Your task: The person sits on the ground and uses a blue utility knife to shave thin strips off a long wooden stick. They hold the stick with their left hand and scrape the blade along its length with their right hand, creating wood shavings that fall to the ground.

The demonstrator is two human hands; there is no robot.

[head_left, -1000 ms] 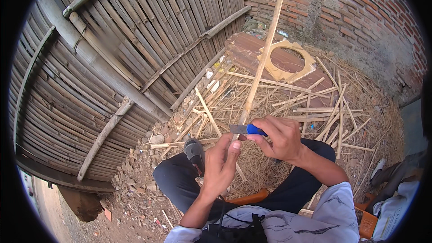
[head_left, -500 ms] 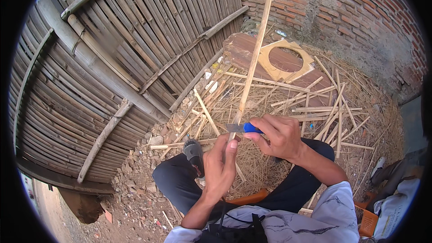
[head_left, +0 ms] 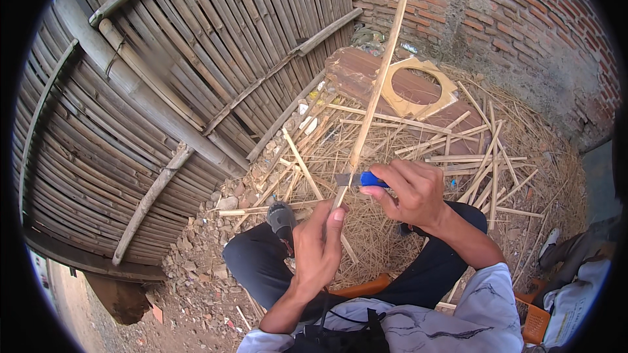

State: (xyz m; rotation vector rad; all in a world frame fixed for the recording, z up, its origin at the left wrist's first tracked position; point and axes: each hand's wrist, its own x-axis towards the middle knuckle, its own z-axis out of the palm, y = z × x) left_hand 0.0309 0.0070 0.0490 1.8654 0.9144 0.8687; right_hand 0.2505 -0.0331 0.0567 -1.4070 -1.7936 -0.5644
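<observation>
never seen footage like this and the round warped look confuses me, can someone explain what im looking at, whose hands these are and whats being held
The picture comes from a wide fisheye camera worn on a person's head, looking down, so straight edges bend and the corners go black. There is no machine: the two bare hands are the wearer's own, with forearms entering from the bottom. The left hand grips the lower end of a long bamboo strip that runs up towards the brick wall. The right hand holds a blue-handled knife with its blade against the strip. The ground is covered with cut bamboo slivers and shavings. A woven bamboo fence stands on the left, and a flat board with a round hole lies beyond.
</observation>
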